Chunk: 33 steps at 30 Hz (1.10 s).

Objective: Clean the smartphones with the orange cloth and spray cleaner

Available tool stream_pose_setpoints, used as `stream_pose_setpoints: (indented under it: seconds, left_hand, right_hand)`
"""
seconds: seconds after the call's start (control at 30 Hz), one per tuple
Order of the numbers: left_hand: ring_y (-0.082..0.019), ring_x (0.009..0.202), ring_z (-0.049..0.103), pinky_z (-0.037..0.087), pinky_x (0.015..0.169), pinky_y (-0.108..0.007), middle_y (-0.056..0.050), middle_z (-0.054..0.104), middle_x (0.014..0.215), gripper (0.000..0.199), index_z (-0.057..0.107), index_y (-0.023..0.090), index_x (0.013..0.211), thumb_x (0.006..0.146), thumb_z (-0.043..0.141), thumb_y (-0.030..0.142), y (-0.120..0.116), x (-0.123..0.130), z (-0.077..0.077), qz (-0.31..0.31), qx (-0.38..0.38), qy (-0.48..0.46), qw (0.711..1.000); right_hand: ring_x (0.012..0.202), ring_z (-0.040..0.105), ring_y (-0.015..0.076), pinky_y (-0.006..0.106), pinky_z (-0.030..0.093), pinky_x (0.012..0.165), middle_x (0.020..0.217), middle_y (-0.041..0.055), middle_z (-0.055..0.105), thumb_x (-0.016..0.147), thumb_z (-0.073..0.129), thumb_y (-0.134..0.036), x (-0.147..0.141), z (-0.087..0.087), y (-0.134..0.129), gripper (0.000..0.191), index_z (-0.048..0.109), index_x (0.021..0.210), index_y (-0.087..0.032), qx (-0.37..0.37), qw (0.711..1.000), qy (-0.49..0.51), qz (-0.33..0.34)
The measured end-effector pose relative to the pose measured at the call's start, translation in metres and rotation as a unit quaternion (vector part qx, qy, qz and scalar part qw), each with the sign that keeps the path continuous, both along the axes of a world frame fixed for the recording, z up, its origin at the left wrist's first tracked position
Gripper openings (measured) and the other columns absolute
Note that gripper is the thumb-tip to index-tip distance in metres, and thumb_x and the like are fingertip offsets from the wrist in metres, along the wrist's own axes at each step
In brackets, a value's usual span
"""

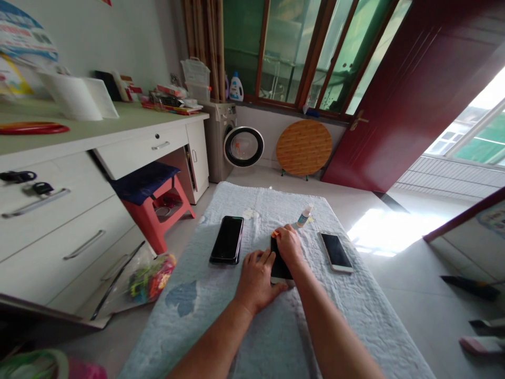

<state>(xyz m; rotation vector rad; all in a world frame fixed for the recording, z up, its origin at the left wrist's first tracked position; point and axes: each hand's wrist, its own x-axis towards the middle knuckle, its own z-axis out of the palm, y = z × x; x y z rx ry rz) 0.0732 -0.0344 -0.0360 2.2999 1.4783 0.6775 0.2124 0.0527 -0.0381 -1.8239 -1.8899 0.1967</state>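
Observation:
A dark-screened phone (279, 269) lies on a light blue quilted cloth (272, 326), between and partly under my hands. My left hand (257, 279) rests along its left side, thumb at the bottom edge and fingers on the left edge. Over the upper part of the screen, my right hand (289, 245) presses a small orange cloth (275, 233) with closed fingers. To the left lies a black phone (229, 239), and to the right a white-framed phone (336, 252). A small spray bottle (304, 216) stands beyond my right hand.
A red stool (158, 221) with a dark seat and a bag of colourful items (150, 279) are left of the cloth-covered surface. Behind are a white-drawered desk (138, 152), an open washing machine (221, 142) and a round wooden board (303, 147).

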Motion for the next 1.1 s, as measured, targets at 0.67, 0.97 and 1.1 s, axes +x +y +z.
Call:
stream_pose_setpoints:
  seconds: [0.67,0.97,1.1]
  left_hand:
    - [-0.034,0.12,0.046,0.034,0.105,-0.047,-0.011,0.054,0.137,0.077,0.052,0.017,0.132,0.069,0.072,0.057,0.0,0.003,-0.006,0.005,0.023,0.003,1.0]
    - [-0.034,0.116,0.049,0.035,0.103,-0.046,-0.011,0.055,0.135,0.078,0.054,0.018,0.129,0.067,0.072,0.063,-0.001,0.002,-0.001,0.002,0.013,0.0,1.0]
    - [-0.033,0.117,0.048,0.034,0.104,-0.047,-0.01,0.056,0.133,0.077,0.052,0.02,0.129,0.066,0.075,0.059,-0.001,0.002,-0.001,0.002,0.007,0.006,1.0]
  right_hand:
    - [0.07,0.052,0.0137,0.023,0.035,0.066,0.078,0.0045,0.059,0.085,0.049,-0.015,0.045,-0.002,-0.008,0.022,0.069,0.076,-0.017,0.011,0.999,0.001,-0.045]
    - [0.074,0.054,0.0148,0.024,0.037,0.07,0.08,0.006,0.06,0.084,0.048,-0.011,0.014,0.004,0.002,0.025,0.071,0.075,-0.018,-0.008,1.0,-0.017,-0.001]
    - [0.079,0.055,0.0141,0.022,0.038,0.073,0.083,0.0058,0.06,0.085,0.049,-0.011,0.001,0.007,0.004,0.025,0.072,0.079,-0.017,-0.031,0.999,-0.001,0.036]
